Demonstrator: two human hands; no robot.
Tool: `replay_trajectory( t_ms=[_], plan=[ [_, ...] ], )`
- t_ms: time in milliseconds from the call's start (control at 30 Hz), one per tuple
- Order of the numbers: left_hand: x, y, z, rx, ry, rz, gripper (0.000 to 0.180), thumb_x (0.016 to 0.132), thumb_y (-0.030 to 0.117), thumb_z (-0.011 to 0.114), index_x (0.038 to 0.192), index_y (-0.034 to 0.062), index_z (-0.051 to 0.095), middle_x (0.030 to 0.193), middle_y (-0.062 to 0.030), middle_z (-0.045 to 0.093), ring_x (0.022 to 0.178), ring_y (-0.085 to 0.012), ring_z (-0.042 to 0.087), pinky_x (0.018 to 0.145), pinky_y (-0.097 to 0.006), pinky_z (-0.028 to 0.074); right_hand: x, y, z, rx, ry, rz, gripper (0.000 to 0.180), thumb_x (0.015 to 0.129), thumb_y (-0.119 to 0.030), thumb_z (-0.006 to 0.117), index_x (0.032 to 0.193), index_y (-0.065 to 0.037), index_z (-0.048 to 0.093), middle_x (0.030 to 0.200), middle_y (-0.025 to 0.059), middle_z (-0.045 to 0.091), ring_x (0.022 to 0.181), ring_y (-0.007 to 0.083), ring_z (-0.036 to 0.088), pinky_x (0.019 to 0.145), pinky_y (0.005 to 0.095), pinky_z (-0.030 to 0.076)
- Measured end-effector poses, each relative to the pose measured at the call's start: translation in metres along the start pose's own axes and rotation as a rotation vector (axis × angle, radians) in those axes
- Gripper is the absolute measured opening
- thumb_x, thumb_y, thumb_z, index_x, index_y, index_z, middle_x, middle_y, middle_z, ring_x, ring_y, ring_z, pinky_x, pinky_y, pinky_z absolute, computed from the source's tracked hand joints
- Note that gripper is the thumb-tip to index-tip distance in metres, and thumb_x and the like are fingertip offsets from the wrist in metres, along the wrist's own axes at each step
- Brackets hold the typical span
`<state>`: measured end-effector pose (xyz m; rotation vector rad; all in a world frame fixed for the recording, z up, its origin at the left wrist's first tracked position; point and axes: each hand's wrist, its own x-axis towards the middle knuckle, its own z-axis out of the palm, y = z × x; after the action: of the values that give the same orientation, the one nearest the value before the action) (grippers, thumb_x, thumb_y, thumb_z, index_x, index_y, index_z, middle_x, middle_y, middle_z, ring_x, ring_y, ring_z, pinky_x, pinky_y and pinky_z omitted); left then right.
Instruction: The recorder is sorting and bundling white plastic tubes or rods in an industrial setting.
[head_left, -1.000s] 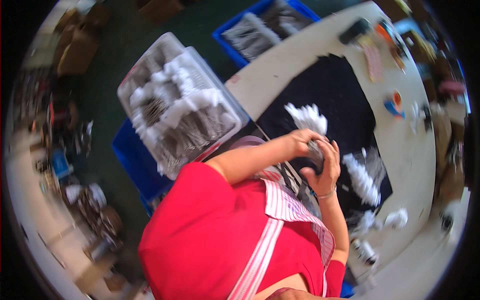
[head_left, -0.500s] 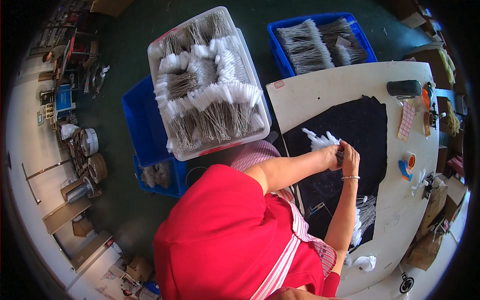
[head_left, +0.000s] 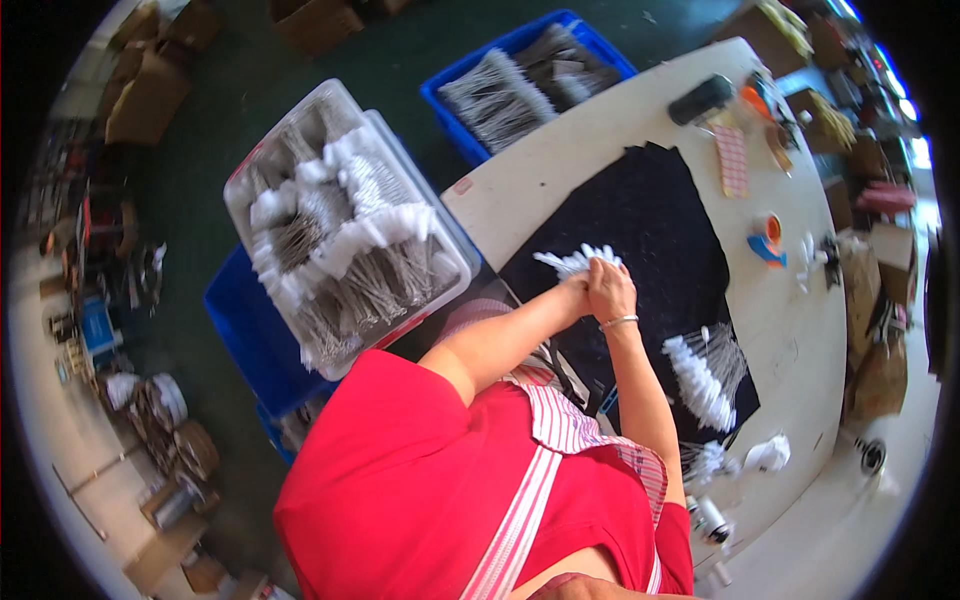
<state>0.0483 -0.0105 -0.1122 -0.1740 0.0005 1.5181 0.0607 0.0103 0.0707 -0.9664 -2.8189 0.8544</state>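
My left hand (head_left: 574, 292) and my right hand (head_left: 612, 292) are together over a dark cloth (head_left: 660, 230) on the table. Both are closed round a bundle of small wire-handled brushes (head_left: 572, 262), whose white bristle heads fan out beyond the fingers. The right hand partly covers the left, and the wire handles are hidden. On the cloth near my right forearm lies a loose pile of the same brushes (head_left: 700, 385), white heads to the left and wires to the right.
At the left, a translucent tub (head_left: 455, 255) packed with brushes sits above a blue bin (head_left: 235, 300). Another blue bin (head_left: 455, 135) of brushes stands beyond the white table (head_left: 600, 130). A dark cylinder (head_left: 700, 100), a pink-squared sheet (head_left: 732, 160) and a tape roll (head_left: 770, 228) lie on the table's far right.
The view has turned, shifting the table and tubs in the picture. My right hand has closed over the bundle beside my left; the wire ends seen between the hands before are now covered.
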Motion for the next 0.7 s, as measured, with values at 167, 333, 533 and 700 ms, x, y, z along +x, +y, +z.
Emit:
replay_trajectory(
  t_ms=[167, 333, 533, 700],
  plan=[
    [-0.048, 0.021, 0.043, 0.447, -0.133, 0.076, 0.022, 0.090, 0.021, 0.040, 0.097, 0.0087, 0.057, 0.104, -0.0093, 0.060, 0.094, -0.0191, 0.058, 0.080, -0.041, 0.049, -0.033, 0.003, -0.008, 0.083, 0.060, -0.116, 0.031, 0.085, -0.034, 0.050, 0.093, -0.007, 0.064, 0.094, 0.0122, 0.064, 0.094, 0.0292, 0.059, 0.097, 0.0432, 0.034],
    [-0.087, -0.014, 0.164, 0.138, 0.716, -0.413, 0.009, 0.082, 0.012, 0.055, 0.086, 0.0036, 0.054, 0.067, -0.0074, 0.056, 0.058, -0.0224, 0.058, 0.057, -0.041, 0.053, -0.069, 0.012, -0.067, 0.681, 0.435, 0.103, 0.015, 0.082, -0.016, 0.062, 0.084, -0.002, 0.065, 0.073, 0.0134, 0.063, 0.064, 0.0183, 0.063, 0.055, 0.0283, 0.047],
    [-0.088, -0.056, 0.143, 1.446, 0.312, 0.370, 0.027, 0.087, 0.016, 0.056, 0.108, 0.0034, 0.045, 0.088, -0.0082, 0.059, 0.075, -0.0251, 0.061, 0.069, -0.036, 0.049, -0.102, -0.044, -0.099, -0.026, 0.504, 0.019, 0.037, 0.071, -0.039, 0.070, 0.085, -0.005, 0.060, 0.072, 0.0091, 0.061, 0.059, 0.0259, 0.061, 0.051, 0.0310, 0.049],
    [-0.109, -0.061, 0.178, 1.625, 0.403, 0.356, 0.042, 0.086, 0.021, 0.058, 0.118, 0.0035, 0.037, 0.098, -0.0100, 0.058, 0.085, -0.0264, 0.061, 0.070, -0.034, 0.048, -0.107, -0.046, -0.077, 0.079, 0.636, 0.218, 0.037, 0.076, -0.040, 0.065, 0.082, -0.005, 0.055, 0.067, 0.0113, 0.060, 0.058, 0.0265, 0.062, 0.049, 0.0323, 0.049]
  ],
)
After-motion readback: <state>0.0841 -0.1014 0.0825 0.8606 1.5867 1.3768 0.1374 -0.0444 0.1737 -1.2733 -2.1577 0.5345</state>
